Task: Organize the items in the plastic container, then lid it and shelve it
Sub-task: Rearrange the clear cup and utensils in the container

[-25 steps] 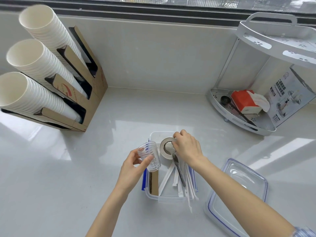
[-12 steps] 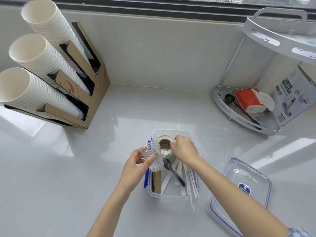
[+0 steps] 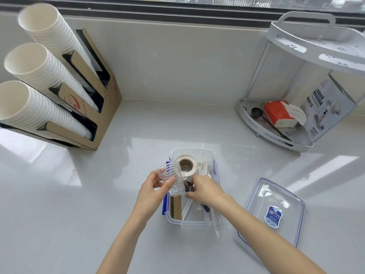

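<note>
A clear plastic container [image 3: 197, 152] with blue side clips sits on the white counter. A roll of tape [image 3: 186, 167] lies flat at its far end, with white wrapped straws [image 3: 204, 168], a brown cardboard strip [image 3: 176, 209] and a dark fork [image 3: 205, 208] inside. My left hand [image 3: 152, 194] holds a small clear plastic cup [image 3: 172, 179] tilted over the container's left edge. My right hand [image 3: 206, 191] reaches into the container's middle, fingers pinched around the dark fork's head. The clear lid [image 3: 276, 214] with a blue label lies to the right.
A cardboard dispenser [image 3: 94, 107] with three stacks of white paper cups stands at the back left. A white two-tier corner shelf [image 3: 280, 135] at the back right holds a red tissue pack, a black spoon and a printed box. A wall and window ledge run behind.
My right hand let go of the tape roll, now lying flat at the container's far end, and moved back to the fork. The left hand kept the cup.
</note>
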The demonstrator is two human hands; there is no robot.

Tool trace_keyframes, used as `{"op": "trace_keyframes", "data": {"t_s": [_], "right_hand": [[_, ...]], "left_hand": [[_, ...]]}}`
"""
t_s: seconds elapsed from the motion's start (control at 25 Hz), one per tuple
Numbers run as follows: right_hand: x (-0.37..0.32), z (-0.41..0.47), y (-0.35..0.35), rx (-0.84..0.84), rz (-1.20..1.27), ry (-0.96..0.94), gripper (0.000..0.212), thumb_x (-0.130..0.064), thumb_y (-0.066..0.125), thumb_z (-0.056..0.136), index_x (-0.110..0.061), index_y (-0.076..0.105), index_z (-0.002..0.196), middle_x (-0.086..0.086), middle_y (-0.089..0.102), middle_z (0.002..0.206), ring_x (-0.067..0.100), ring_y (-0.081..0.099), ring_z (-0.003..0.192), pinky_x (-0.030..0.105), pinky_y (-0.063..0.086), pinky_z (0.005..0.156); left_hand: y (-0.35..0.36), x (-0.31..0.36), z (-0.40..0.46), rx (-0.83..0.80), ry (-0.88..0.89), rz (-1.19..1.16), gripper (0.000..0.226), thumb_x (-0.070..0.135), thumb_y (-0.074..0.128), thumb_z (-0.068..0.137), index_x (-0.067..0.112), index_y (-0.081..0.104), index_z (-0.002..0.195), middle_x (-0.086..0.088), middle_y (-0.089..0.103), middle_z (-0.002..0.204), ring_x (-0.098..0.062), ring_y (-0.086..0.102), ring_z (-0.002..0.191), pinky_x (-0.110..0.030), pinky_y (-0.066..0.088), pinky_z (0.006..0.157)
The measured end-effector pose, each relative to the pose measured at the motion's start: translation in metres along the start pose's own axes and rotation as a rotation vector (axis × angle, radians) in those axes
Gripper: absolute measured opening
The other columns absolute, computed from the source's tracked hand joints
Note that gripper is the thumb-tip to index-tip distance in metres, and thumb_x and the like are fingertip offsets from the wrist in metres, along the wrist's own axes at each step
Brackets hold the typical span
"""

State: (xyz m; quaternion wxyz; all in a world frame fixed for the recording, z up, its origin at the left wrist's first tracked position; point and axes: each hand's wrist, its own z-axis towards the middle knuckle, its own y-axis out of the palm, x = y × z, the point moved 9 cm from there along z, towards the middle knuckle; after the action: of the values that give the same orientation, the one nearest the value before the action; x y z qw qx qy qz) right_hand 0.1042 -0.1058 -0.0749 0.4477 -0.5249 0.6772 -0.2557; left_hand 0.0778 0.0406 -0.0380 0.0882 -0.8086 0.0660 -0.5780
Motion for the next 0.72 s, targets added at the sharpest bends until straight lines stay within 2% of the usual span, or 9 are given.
{"op": "trace_keyframes", "data": {"t_s": [0.16,0.28,0.48,0.6,0.72], "right_hand": [[0.002,-0.001,-0.001,0.032,0.006,0.016,0.028,-0.016,0.051,0.086,-0.005,0.050,0.112,0.021,0.059,0.113,0.037,0.055,0.107,0.036,0.042,0.074],[0.002,-0.003,-0.005,0.037,0.004,0.022,0.028,-0.020,0.050,0.087,-0.004,0.052,0.110,0.020,0.060,0.113,0.037,0.056,0.106,0.036,0.043,0.074],[-0.012,-0.005,0.012,-0.075,0.091,-0.086,0.031,-0.028,0.055,0.086,-0.009,0.055,0.110,0.015,0.066,0.108,0.032,0.060,0.100,0.040,0.051,0.085],[-0.010,-0.008,0.014,-0.105,0.013,-0.071,0.037,-0.028,0.051,0.089,-0.008,0.048,0.120,0.017,0.062,0.113,0.033,0.059,0.103,0.042,0.051,0.087],[-0.003,-0.010,0.010,-0.115,-0.121,-0.023,0.033,-0.016,0.044,0.093,-0.001,0.040,0.122,0.023,0.056,0.119,0.038,0.055,0.109,0.040,0.047,0.084]], "left_hand": [[-0.001,0.002,-0.002,0.007,0.008,0.006,0.040,0.030,0.060,0.083,0.019,0.052,0.121,0.002,0.062,0.118,-0.016,0.055,0.106,-0.024,0.042,0.080],[-0.001,0.003,-0.002,0.008,0.007,0.011,0.043,0.031,0.059,0.084,0.017,0.050,0.124,0.001,0.060,0.120,-0.018,0.054,0.110,-0.027,0.042,0.083],[-0.001,0.003,-0.003,0.007,0.023,0.001,0.039,0.029,0.059,0.083,0.018,0.052,0.120,0.000,0.062,0.119,-0.016,0.055,0.107,-0.025,0.042,0.080],[0.001,0.003,-0.003,0.006,0.031,0.008,0.039,0.030,0.059,0.083,0.018,0.052,0.120,0.001,0.062,0.118,-0.016,0.055,0.107,-0.023,0.042,0.080],[0.003,0.007,-0.003,0.013,0.064,0.041,0.038,0.029,0.060,0.083,0.018,0.052,0.119,-0.001,0.063,0.113,-0.012,0.056,0.098,-0.013,0.042,0.073]]}}
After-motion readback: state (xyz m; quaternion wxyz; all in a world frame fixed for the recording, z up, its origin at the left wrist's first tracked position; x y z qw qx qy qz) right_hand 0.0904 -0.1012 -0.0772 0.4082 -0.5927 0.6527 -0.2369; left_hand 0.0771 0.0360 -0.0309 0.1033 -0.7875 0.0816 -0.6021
